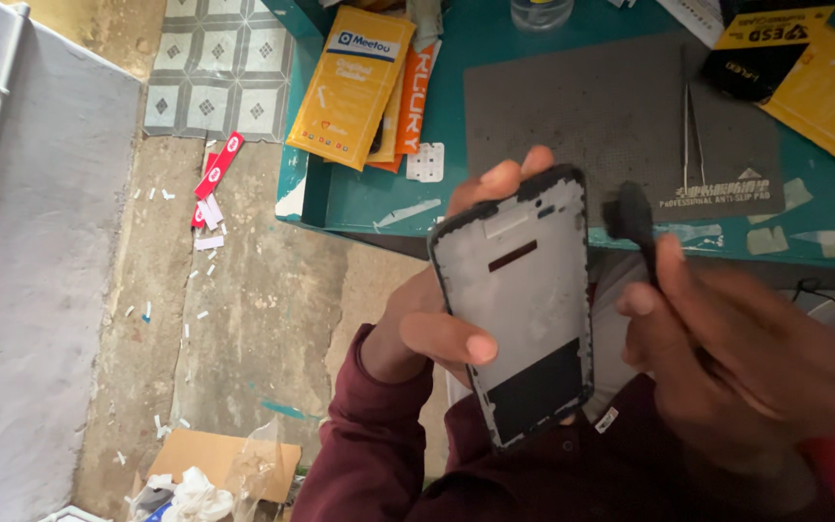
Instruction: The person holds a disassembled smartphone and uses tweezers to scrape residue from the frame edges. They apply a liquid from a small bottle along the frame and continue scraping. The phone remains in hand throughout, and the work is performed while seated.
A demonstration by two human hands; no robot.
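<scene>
- Holding a phone frame (524,309) in the centre of the frame, the left hand (437,329) keeps it tilted, its pale inner face turned up toward the camera, which seems meant to give a clear look at that face.
- The left hand wraps it from behind: the thumb lies across the lower left edge, and fingertips (509,174) show over the top edge. The grip is closed around the frame, fairly wide to span it.
- The frame has a black rim, a dark slot near its top and a dark patch at its lower end.
- The right hand (736,358), centre right, is blurred. It pinches a slim black tool (630,217), whose broader dark end stands just beside the frame's upper right edge; I cannot tell whether it touches.
- The fingers are drawn close around the tool's shaft, with the thumb on top, a narrow, pen-like hold that suits fine work at an edge.
- Behind, in the upper right, a grey mat (582,106) lies on a green bench (340,198), with tweezers (693,135) resting on the mat.
- Orange and yellow packets (350,87) lie at the bench's left end, top centre.
- Lower left, on the concrete floor (234,319), sit paper scraps and a piece of cardboard (215,459).
</scene>
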